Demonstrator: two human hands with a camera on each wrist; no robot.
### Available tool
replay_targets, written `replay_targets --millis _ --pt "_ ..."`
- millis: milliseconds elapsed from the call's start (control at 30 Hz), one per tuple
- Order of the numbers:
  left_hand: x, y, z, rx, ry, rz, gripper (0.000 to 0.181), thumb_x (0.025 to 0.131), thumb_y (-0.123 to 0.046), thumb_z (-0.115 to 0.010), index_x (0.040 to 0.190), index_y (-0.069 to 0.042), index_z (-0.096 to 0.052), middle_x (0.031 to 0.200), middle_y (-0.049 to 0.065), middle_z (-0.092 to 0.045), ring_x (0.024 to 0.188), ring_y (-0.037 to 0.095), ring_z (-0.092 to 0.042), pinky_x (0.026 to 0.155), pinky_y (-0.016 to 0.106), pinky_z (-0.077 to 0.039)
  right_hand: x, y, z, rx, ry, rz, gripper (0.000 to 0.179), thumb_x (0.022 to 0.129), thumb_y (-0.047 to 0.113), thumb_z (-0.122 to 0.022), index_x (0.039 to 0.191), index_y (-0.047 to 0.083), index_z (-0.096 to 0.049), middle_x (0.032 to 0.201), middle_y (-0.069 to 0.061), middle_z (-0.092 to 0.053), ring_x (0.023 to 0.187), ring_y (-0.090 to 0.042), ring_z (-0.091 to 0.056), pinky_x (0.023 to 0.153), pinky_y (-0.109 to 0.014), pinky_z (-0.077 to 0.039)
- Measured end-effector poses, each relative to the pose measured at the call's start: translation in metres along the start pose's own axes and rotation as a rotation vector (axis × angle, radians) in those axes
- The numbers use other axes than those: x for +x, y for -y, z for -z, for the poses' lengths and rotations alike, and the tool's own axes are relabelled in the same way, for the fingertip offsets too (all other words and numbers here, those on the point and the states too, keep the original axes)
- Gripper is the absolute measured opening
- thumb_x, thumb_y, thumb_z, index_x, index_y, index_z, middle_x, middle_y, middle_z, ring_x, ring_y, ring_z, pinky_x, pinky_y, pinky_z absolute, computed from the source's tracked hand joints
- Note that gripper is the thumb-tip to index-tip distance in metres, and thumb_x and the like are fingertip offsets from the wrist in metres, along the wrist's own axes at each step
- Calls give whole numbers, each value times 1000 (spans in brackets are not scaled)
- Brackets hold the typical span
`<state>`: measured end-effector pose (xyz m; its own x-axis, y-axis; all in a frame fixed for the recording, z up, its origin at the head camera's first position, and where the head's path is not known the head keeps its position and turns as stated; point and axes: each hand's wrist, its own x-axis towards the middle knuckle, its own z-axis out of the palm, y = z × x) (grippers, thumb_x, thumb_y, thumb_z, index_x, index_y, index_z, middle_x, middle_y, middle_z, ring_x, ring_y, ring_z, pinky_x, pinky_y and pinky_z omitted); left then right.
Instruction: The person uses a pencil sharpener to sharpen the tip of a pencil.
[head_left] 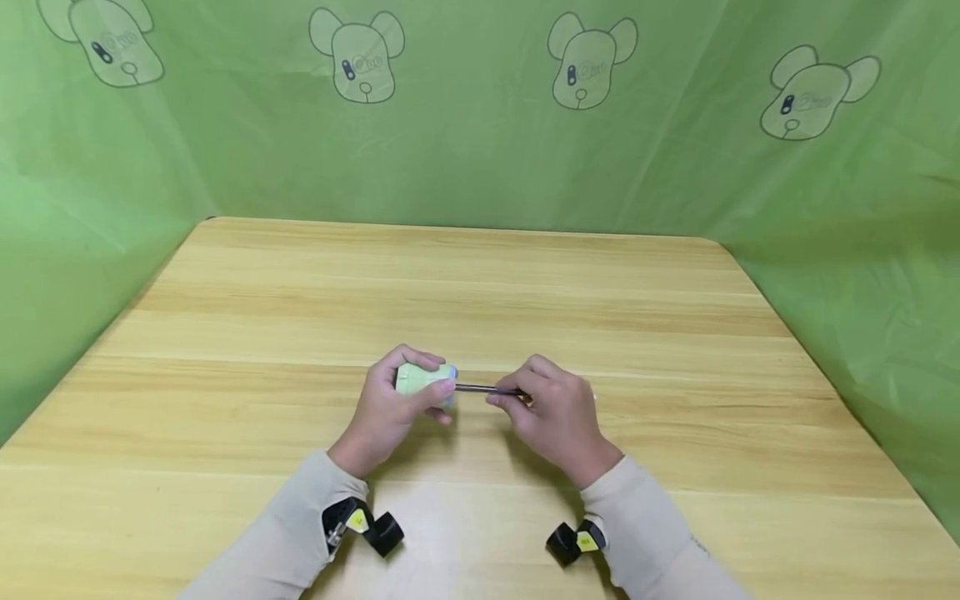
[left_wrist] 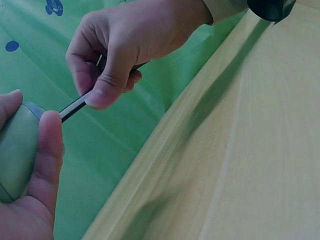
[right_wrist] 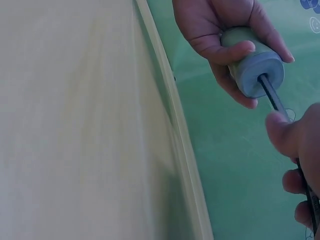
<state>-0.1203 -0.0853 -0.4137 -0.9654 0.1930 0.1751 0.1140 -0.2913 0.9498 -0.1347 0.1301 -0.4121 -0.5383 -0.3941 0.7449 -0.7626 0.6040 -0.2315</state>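
My left hand (head_left: 378,417) grips a small pale-green pencil sharpener (head_left: 415,379), fingers around its body and the thumb near its front end. That end is a round grey-blue face (right_wrist: 246,80) with a hole in the middle, turned toward my right hand. A dark, thin pencil (head_left: 476,388) enters the hole, its tip hidden inside. My right hand (head_left: 558,417) pinches the pencil between thumb and fingers a short way from the sharpener. The pencil's rear part (right_wrist: 309,192) runs back under my right palm. Both hands are raised above the table.
A light wood-grain table (head_left: 465,292) spreads beneath the hands. Green cloth (head_left: 480,158) with printed bear heads stands behind it and along both sides. Small black cameras (head_left: 385,533) are strapped to both sleeved wrists.
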Motion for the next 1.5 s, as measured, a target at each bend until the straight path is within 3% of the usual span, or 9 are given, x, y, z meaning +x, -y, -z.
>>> replay_targets --millis 133,300,400,633,800,1033,1267,1367,1500 --pt "0 0 0 3 -4 -7 27 83 5 -66 102 11 -48 122 33 -43 85 27 -61 62 38 -60 1 0 1 -1 12 16 17 67 12 -88 73 8 -73 65 3 -58 49 -3 -43 40 -15 -36" --pt "0 2 -1 16 9 -3 26 83 7 -66 102 11 -49 123 32 -43 84 27 -61 63 40 -60 1 2 4 -73 122 -40 11 77 16 -81 74 10 -72 64 5 -56 48 -3 -41 39 -17 -33" --pt "0 3 -3 24 14 -2 26 84 6 -65 103 11 -49 122 29 -44 83 27 -61 65 40 -60 1 3 4 -118 148 -66 11 80 17 -77 74 9 -72 63 4 -56 47 -4 -42 39 -18 -34" --pt "0 1 -3 47 -4 -3 24 87 3 -63 104 10 -47 123 27 -45 82 28 -61 67 40 -60 2 1 4 -68 66 -50 23 68 17 -89 81 9 -72 76 1 -62 54 -5 -47 43 -18 -40" --pt "0 0 -1 80 18 20 25 87 3 -64 106 8 -49 122 23 -48 83 29 -61 70 42 -60 2 -1 4 -55 -3 10 22 64 10 -90 73 10 -70 70 3 -61 51 -5 -48 42 -19 -40" --pt "2 -3 5 381 29 -2 36 80 -5 -77 109 -4 -55 119 14 -55 89 26 -55 70 32 -54 3 -2 7 -109 18 17 16 71 17 -86 74 11 -71 68 4 -62 49 -7 -47 43 -24 -39" --pt "2 -3 10 693 48 -205 54 66 -13 -90 112 -8 -61 110 7 -62 85 21 -56 67 33 -53 3 -2 8 -149 60 1 12 79 18 -78 73 10 -71 65 3 -61 46 -7 -47 40 -22 -37" --pt "2 -2 11 748 39 -267 53 64 -14 -91 109 -8 -63 108 5 -63 85 18 -57 66 31 -54 2 -2 7 -132 70 -11 15 77 22 -81 77 11 -72 67 3 -62 46 -5 -45 38 -19 -35" --pt "2 -2 11 745 33 -291 52 63 -12 -91 107 -8 -64 108 5 -64 85 18 -58 66 30 -54 2 -2 7 -110 77 -12 22 71 26 -86 83 11 -74 73 3 -65 49 -4 -47 39 -18 -36"
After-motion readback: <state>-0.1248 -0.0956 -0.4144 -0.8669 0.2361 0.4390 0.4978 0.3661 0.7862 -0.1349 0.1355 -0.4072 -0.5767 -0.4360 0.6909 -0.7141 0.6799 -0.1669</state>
